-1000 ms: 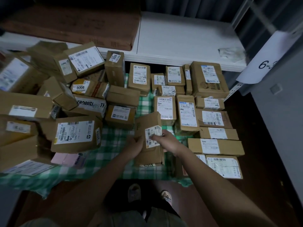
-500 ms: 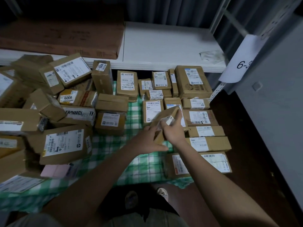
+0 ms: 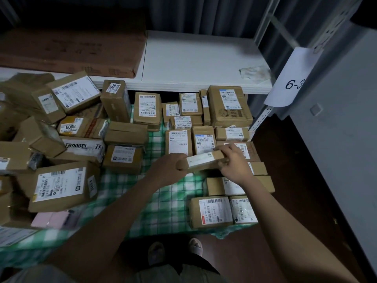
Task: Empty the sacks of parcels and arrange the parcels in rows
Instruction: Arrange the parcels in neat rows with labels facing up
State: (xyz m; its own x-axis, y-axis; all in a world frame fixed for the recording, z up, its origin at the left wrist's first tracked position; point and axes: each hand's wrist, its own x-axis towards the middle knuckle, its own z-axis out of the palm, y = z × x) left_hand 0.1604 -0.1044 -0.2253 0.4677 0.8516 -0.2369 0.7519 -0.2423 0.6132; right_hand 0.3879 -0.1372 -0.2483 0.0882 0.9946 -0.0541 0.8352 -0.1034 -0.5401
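Both hands, left [image 3: 167, 168] and right [image 3: 234, 164], grip one parcel [image 3: 201, 160].

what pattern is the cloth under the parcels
Green and white check, clearest in the head view on the cloth.

Cartons read 3006 [image 3: 113, 88] and 6008 [image 3: 70, 127]; the hanging paper sign [image 3: 289, 78] reads 6-3.

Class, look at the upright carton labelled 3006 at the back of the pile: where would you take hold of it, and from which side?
Grip the 3006 carton near its top, across the two narrow side faces, coming from above. It stands on end, taller than its neighbours, so its upper part is exposed; lower down, cartons crowd its base.
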